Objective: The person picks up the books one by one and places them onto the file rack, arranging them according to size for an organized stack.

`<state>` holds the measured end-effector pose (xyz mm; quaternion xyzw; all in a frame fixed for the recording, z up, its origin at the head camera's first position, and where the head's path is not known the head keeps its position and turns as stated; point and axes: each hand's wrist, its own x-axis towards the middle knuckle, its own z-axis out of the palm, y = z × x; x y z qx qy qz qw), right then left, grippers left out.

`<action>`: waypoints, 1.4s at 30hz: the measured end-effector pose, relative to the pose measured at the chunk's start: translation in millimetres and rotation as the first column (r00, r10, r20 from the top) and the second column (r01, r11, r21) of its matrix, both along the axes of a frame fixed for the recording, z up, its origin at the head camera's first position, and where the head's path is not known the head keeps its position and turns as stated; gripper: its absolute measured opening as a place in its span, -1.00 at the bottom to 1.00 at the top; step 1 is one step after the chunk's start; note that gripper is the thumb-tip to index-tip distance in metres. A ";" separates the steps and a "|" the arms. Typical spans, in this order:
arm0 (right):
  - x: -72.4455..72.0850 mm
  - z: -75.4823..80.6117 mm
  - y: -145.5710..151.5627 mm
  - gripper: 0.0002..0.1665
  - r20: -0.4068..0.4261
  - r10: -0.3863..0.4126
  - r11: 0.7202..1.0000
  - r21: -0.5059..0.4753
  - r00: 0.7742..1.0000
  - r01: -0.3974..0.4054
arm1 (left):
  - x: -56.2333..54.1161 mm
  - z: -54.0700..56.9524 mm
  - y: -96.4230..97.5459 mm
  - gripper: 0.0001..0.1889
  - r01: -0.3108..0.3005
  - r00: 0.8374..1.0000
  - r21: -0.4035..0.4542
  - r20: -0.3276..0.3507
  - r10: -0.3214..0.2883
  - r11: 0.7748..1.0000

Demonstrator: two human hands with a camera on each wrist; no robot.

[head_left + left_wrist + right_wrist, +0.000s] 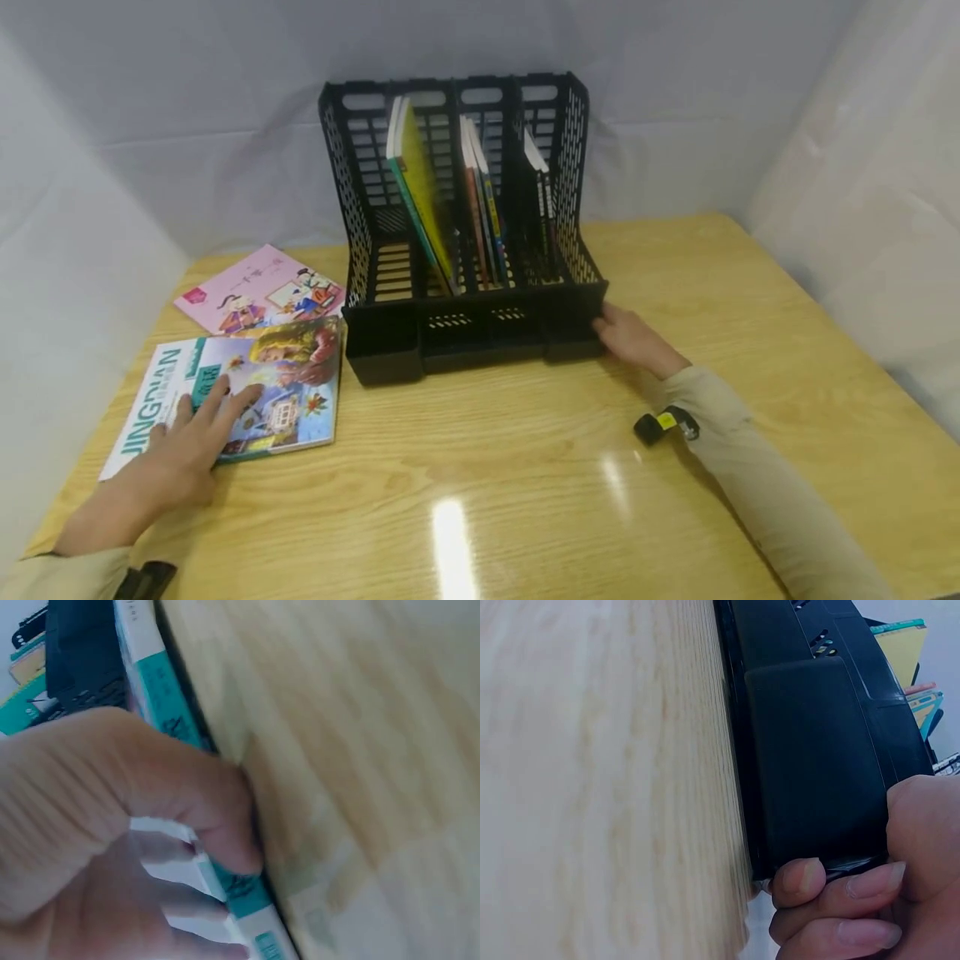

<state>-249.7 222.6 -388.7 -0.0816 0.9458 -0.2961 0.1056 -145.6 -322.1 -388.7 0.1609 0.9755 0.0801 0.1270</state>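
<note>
My left hand [187,446] is over a picture book [288,417] with a white and blue cover. Its fingers spread across the cover, while in the left wrist view the bent thumb [217,817] hooks over the teal-and-white spine [169,697]. The book lies flat at the left of the table, partly over a pink book [251,283]. At the front right corner of a black plastic file rack [480,325], my right hand [633,337] grips the side. The right wrist view shows its fingers [840,937] curled at the rack's lower end.
Several books stand in the rack: a yellow-green one [420,192] leaning, thin ones [480,200] in the middle, and dark-spined ones [546,200] at right. A pale wall covering [225,100] stands behind the wooden table [525,467]. A strapped wrist device [663,423] is on the right sleeve.
</note>
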 end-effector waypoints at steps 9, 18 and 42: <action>-3.3 -1.1 -1.5 -0.34 0.007 -0.001 1.000 0.007 1.000 0.001 | -7.1 1.8 -19.9 -0.08 0.168 0.843 -0.137 -0.494 -0.214 0.976; -2.0 -3.4 0.5 -0.32 -0.007 -0.007 1.000 0.007 1.000 0.007 | -41.2 -4.1 -40.9 -0.36 0.356 0.761 -0.169 -0.518 -0.390 0.919; -3.3 -5.0 0.3 -0.34 -0.014 -0.011 1.000 -0.002 1.000 0.011 | -62.2 25.8 -29.7 0.38 0.321 0.599 -0.359 -0.640 -0.481 0.876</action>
